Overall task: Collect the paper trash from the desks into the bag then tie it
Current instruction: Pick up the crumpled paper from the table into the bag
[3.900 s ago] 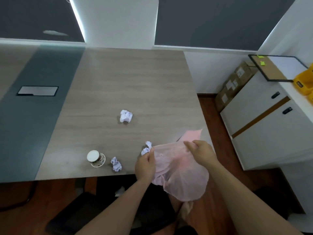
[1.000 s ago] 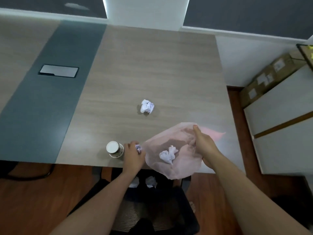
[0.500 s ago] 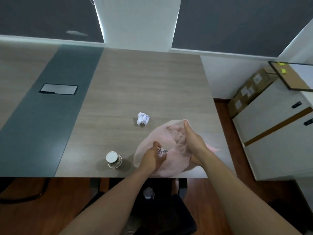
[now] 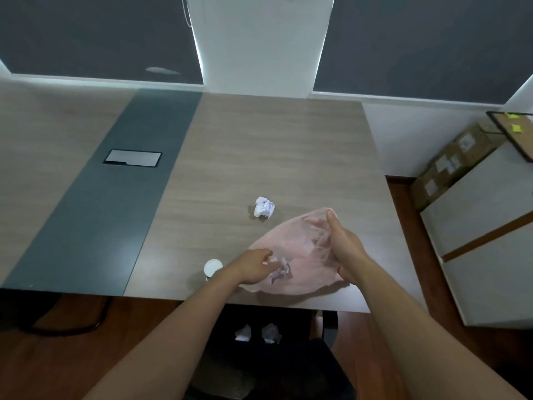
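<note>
A thin pink plastic bag (image 4: 300, 246) lies open on the wooden desk (image 4: 259, 157) near its front edge. My right hand (image 4: 341, 245) grips the bag's rim and holds the mouth up. My left hand (image 4: 253, 267) reaches into the mouth with fingers stretched out. A crumpled paper ball (image 4: 280, 275) sits inside the bag just off those fingertips. Another crumpled paper ball (image 4: 264, 207) lies on the desk just beyond the bag. Two more paper balls (image 4: 243, 333) (image 4: 271, 334) rest on the dark chair below the desk edge.
A small paper cup (image 4: 212, 267) stands by my left wrist. A grey strip with a cable hatch (image 4: 132, 158) runs down the desk's left part. White cabinets (image 4: 484, 226) and cardboard boxes (image 4: 450, 160) stand to the right.
My left hand picked a paper ball up beside the cup and carried it right into the bag, where its fingers have now spread. My right hand raised the bag's rim.
</note>
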`<state>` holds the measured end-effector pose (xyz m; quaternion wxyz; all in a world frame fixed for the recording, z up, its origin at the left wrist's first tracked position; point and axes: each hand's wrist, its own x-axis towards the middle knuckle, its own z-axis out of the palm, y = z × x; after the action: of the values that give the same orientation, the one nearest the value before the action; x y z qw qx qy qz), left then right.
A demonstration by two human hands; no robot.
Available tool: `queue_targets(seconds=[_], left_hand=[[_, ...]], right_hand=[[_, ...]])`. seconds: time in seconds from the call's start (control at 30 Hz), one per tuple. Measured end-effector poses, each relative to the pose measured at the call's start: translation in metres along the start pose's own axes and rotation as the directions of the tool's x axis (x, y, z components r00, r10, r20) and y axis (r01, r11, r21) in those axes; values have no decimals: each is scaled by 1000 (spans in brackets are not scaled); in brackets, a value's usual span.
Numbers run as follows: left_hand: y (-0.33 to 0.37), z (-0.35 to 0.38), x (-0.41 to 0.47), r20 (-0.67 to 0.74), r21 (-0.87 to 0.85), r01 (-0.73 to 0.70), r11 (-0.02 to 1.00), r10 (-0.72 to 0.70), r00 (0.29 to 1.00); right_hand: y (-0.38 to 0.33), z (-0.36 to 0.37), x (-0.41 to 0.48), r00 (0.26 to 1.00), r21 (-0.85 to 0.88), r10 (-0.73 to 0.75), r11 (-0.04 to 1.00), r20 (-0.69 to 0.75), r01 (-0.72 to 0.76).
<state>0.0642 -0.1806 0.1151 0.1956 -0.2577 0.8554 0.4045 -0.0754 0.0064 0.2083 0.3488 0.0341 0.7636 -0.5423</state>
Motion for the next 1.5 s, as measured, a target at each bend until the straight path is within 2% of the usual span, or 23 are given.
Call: queue_targets(seconds=[0.07, 0.1, 0.17, 0.2, 0.3, 0.4, 0.5, 0.6, 0.67, 0.7, 0.73, 0.8, 0.83, 0.87, 0.97, 1.1, 1.2, 1.3, 1.37, 1.5], left_hand=[[-18, -16, -7, -51, -151, 5, 988, -13, 999], [-28, -23, -11, -123, -177, 15, 984, -37, 992], [-55, -31, -13, -305, -109, 69, 992, -99, 947], [-71, -30, -10, -352, -44, 127, 991, -134, 927], [-112, -12, -6, -277, 95, 298, 950, -263, 924], [-142, 14, 0, -223, 137, 262, 955, -228, 948], [-156, 26, 0, -296, 71, 234, 970, -204, 933], [-153, 22, -4, -444, -203, 168, 965, -244, 862], [-136, 9, -11, -520, -442, 91, 892, -338, 784], [-125, 2, -16, -496, -578, 27, 816, -377, 782], [-115, -3, -20, -429, -712, -48, 700, -380, 819], [-99, -6, -26, -237, -882, -99, 461, -252, 938], [-91, -4, -28, -146, -911, -67, 407, -165, 975], [-82, 0, -29, -76, -914, -31, 405, -96, 992], [-57, 15, -20, -3, -856, 16, 517, -37, 999], [-31, 29, -2, -94, -738, 5, 675, -110, 990], [-23, 24, 3, -107, -615, 4, 788, -89, 990], [-26, 8, -1, -69, -413, -7, 911, -24, 997], [-26, -6, -3, -76, -319, 2, 948, -27, 997], [-27, -38, 1, -177, 72, -13, 997, 26, 984]], right_hand=[[6, 6, 2, 1000, -32, 8, 999, 6, -7], [10, 8, 5, 1000, -56, 16, 998, 8, -16], [15, 13, 4, 999, -86, 29, 996, 13, -28], [17, 16, 3, 999, -87, 35, 996, 9, -34], [15, 20, -3, 999, -75, 38, 997, 2, -37], [16, 23, -5, 998, -93, 60, 994, -31, -63], [19, 21, -5, 996, -98, 80, 992, -51, -84], [23, 20, -3, 988, -85, 137, 986, -71, -143], [23, 21, -6, 985, -61, 157, 985, -70, -161], [21, 23, -10, 987, -46, 149, 987, -66, -152], [22, 25, -12, 990, -34, 131, 991, -55, -133], [21, 31, -18, 997, -17, 75, 997, -16, -75], [18, 35, -22, 999, -21, 49, 999, -8, -49], [15, 38, -24, 1000, -34, 31, 999, 0, -31], [-1, 46, -37, 999, -8, -5, 1000, 52, 6], [-15, 42, -44, 985, 122, -18, 993, 174, -4], [-23, 35, -43, 956, 286, -63, 958, 285, -22], [-32, 19, -44, 959, 311, -98, 950, 266, 10], [-37, 7, -43, 974, 260, -110, 964, 201, 55], [-43, -13, -42, 995, 273, -90, 959, 47, 74]])
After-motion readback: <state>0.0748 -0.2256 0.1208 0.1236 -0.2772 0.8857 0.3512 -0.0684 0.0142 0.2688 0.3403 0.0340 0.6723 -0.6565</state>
